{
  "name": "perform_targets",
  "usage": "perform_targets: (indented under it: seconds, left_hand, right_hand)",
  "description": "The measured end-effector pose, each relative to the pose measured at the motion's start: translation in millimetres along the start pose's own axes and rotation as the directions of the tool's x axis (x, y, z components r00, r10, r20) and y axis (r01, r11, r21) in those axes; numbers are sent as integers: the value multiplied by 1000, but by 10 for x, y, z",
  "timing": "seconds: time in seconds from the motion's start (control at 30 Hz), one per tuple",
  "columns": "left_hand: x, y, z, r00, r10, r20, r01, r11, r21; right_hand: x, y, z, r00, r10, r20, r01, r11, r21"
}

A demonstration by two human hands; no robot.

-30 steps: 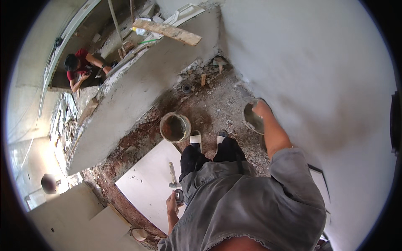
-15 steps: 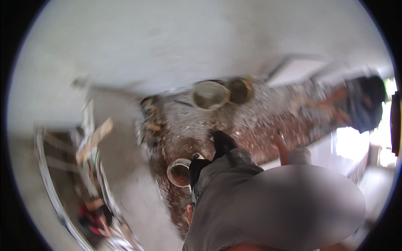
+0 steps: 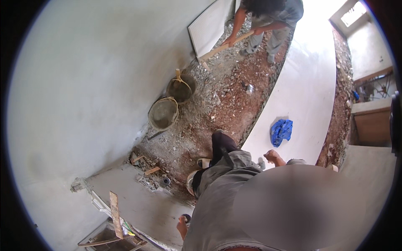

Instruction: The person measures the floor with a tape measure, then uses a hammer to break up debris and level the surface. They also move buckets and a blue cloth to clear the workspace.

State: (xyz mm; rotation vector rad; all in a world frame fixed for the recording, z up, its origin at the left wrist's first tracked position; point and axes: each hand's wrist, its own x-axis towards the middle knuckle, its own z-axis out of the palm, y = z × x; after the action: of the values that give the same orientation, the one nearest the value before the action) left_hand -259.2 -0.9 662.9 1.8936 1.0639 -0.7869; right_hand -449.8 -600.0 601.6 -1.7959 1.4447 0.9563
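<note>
My left hand (image 3: 181, 228) hangs low beside my grey shirt, fingers curled by a small dark object (image 3: 186, 218) whose kind I cannot make out. On the other side, my right hand (image 3: 273, 158) is held away from my body with its fingers curled in. A small grey shape (image 3: 261, 163) shows next to that hand, over the white floor strip; whether it is held is unclear. Near my dark trouser leg stands a pale bucket (image 3: 190, 180), mostly hidden by the leg.
Two mortar buckets (image 3: 163, 113) stand by the wall on rubble. A co-worker (image 3: 272, 16) bends over a long wooden strip (image 3: 226, 47). A blue plastic bag (image 3: 281, 132) lies on the white floor strip (image 3: 312, 83). Boards (image 3: 115, 213) cross an opening at lower left.
My view has swung to the right, so the co-worker now appears at the top and the white floor strip shows fully. The blue bag has come into sight. The earlier picture is smeared.
</note>
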Motion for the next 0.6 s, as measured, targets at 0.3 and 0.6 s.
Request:
perform_targets:
  seconds: [0.3,0.6]
  left_hand:
    - [-181,1404,865,962,236,136,-255,955,150]
    - [-582,810,1340,964,159,212,-224,916,331]
  right_hand:
    - [422,-318,-550,879,-476,-26,431,815,-387]
    - [880,-458,-1011,849,-528,-31,459,765,-452]
